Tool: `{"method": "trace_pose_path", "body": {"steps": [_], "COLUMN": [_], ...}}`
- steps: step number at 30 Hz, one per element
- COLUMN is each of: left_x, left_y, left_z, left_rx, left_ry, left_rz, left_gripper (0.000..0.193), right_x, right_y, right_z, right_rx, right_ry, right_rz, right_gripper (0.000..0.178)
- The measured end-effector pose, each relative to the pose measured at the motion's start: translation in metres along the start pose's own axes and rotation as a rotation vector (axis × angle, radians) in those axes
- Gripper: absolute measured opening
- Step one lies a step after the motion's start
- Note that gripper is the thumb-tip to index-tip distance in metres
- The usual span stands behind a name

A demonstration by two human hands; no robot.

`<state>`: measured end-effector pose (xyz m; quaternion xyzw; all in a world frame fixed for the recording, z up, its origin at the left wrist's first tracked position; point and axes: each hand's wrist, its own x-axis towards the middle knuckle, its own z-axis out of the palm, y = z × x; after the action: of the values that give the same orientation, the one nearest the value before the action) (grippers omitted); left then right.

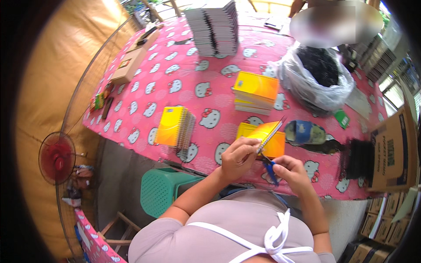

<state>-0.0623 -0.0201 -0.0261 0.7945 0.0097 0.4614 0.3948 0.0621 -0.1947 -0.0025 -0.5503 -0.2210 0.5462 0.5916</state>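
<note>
Now your left hand (240,157) pinches the tilted spiral notebook (265,129) above other yellow notebooks (276,148), while your right hand (291,172) pinches the blue-handled tool (272,173), whose tip, slipping, could bend the coil (271,136).

Passable along the pink tablecloth (214,103) between the left yellow spiral-notebook stack (172,127) and the central yellow notebook stack (255,90), but obstructed at the far end by the tall notebook pile (203,33) and, rightward, by the held spiral notebook (265,131), translucent plastic bag (303,93) and cardboard box (394,149).
</note>
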Motion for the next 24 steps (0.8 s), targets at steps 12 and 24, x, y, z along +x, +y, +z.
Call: {"method": "trace_pose_path", "body": {"steps": [12, 24], "left_x": [-0.060, -0.033], "left_y": [-0.072, -0.050], "left_z": [-0.200, -0.170], "left_rx": [0.171, 0.274], "left_ry": [0.958, 0.752], "left_rz": [-0.622, -0.345], "left_gripper": [0.018, 0.026], "right_x": [-0.007, -0.100], "right_y": [0.066, 0.034], "right_z": [-0.073, -0.097], "right_rx": [-1.467, -1.108], "right_ry": [0.780, 0.909], "right_rz": [-0.268, -0.345], "right_gripper": [0.045, 0.033]}}
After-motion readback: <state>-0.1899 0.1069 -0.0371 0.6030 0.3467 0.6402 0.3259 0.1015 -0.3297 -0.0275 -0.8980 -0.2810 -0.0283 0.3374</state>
